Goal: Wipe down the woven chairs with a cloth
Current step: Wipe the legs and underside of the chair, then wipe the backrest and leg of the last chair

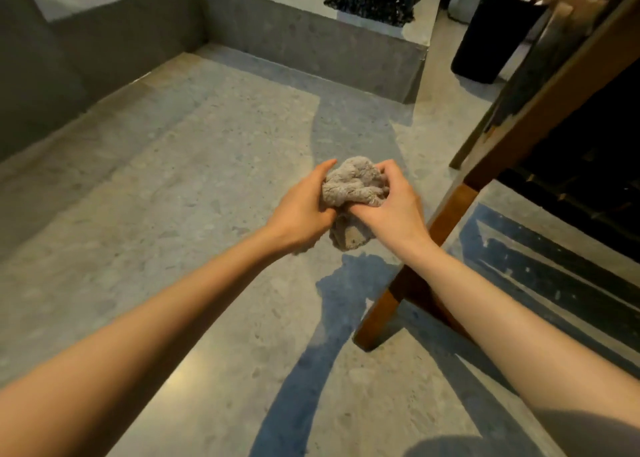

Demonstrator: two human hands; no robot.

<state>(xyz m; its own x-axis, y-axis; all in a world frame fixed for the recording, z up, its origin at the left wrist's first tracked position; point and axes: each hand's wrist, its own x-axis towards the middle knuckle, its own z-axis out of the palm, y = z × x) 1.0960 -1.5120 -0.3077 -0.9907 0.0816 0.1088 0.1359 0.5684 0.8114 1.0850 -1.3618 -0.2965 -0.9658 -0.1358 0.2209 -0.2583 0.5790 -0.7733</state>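
both hands, left hand and right hand, clench the crumpled grey-beige terry cloth at centre, bunching it, likely before wiping. the brown wooden woven chair stands at three o'clock; the next move calls for carrying the cloth there.

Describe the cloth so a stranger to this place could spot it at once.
Start at the grey speckled floor, with a wooden chair frame on its right. Just left of that frame, the left hand and the right hand meet above the floor, both gripping the cloth. It is the only soft, fuzzy, beige-grey bundle among hard stone and wood.
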